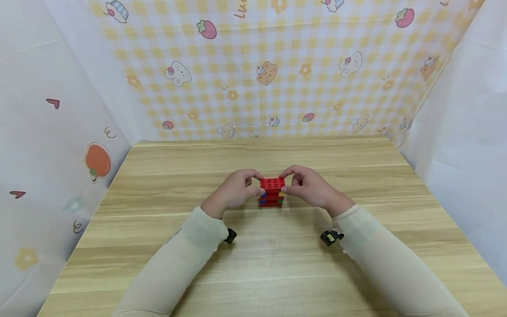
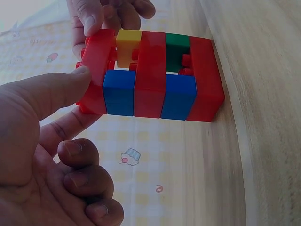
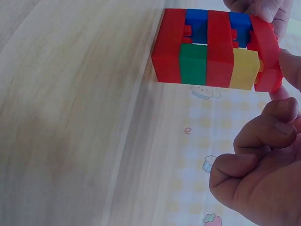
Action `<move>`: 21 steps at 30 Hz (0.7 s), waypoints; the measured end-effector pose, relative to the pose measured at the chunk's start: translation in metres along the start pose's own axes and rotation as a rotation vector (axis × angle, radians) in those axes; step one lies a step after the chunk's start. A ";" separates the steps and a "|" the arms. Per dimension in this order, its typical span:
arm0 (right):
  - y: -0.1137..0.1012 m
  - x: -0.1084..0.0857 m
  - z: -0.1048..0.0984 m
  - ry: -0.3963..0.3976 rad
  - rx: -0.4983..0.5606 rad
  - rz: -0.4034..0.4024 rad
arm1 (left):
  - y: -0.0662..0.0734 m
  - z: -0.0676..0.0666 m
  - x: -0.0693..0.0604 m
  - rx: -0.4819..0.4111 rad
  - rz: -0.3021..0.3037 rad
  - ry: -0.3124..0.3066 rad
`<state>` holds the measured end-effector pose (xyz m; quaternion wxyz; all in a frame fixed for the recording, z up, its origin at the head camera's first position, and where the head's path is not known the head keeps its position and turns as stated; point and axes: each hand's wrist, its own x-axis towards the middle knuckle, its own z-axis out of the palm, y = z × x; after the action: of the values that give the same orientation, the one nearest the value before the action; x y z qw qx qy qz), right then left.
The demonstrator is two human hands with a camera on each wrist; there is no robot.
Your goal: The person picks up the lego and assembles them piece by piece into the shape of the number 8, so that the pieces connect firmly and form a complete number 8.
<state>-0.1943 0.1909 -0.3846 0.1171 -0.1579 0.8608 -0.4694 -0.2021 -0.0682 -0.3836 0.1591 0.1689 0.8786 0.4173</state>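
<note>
A small tower of toy building bricks stands on the wooden table, with red bricks alternating with pairs of smaller ones. Its top red brick (image 1: 272,184) is pinched at the left end by the thumb and forefinger of my left hand (image 1: 239,188). My right hand (image 1: 308,186) pinches the same brick at its right end. The top brick meets the upper blue brick (image 2: 119,92), while studs show in a narrow gap above the yellow brick (image 3: 244,69). Below the middle red brick (image 3: 220,49) are a green brick (image 3: 193,64) and another blue brick (image 2: 178,96).
The wooden table (image 1: 253,273) reaches back to a yellow checked cloth (image 1: 237,57) printed with cartoon figures. White sheets (image 1: 467,176) hang at both sides. Dark wrist-worn devices (image 1: 332,237) sit under the sleeve cuffs.
</note>
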 end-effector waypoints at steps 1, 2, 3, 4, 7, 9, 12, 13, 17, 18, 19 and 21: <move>0.000 0.000 0.000 0.001 0.001 0.004 | 0.000 0.000 0.000 0.004 -0.002 0.000; 0.000 0.000 0.000 0.001 0.002 0.006 | 0.000 0.000 0.000 0.007 -0.005 0.001; 0.001 0.000 0.000 0.001 0.005 0.007 | 0.001 0.000 0.000 0.009 -0.007 0.001; 0.001 -0.001 0.000 0.000 0.008 0.008 | 0.001 0.000 -0.001 0.008 -0.008 0.001; 0.003 0.000 0.001 -0.004 0.019 0.010 | 0.001 0.000 -0.001 0.003 -0.014 0.001; 0.004 0.000 0.001 -0.010 0.024 0.012 | 0.001 0.000 -0.001 0.003 -0.015 0.000; 0.005 0.000 0.001 -0.012 0.029 0.015 | 0.001 0.000 -0.001 0.009 -0.009 -0.002; 0.006 0.000 0.001 -0.014 0.030 0.012 | 0.001 0.000 -0.001 0.013 -0.007 -0.002; 0.007 0.001 0.001 -0.019 0.041 0.004 | 0.002 0.000 -0.001 0.019 -0.005 -0.003; 0.007 0.001 0.001 -0.022 0.044 0.003 | 0.002 0.000 -0.001 0.018 -0.007 -0.004; 0.007 0.001 0.001 -0.026 0.047 0.003 | 0.002 -0.001 -0.001 0.018 -0.009 -0.004; 0.008 0.001 0.001 -0.030 0.057 0.009 | 0.003 -0.001 -0.001 0.014 -0.011 -0.008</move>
<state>-0.1965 0.1935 -0.3916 0.1366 -0.1578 0.8458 -0.4909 -0.2008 -0.0670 -0.3805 0.1637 0.1667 0.8819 0.4095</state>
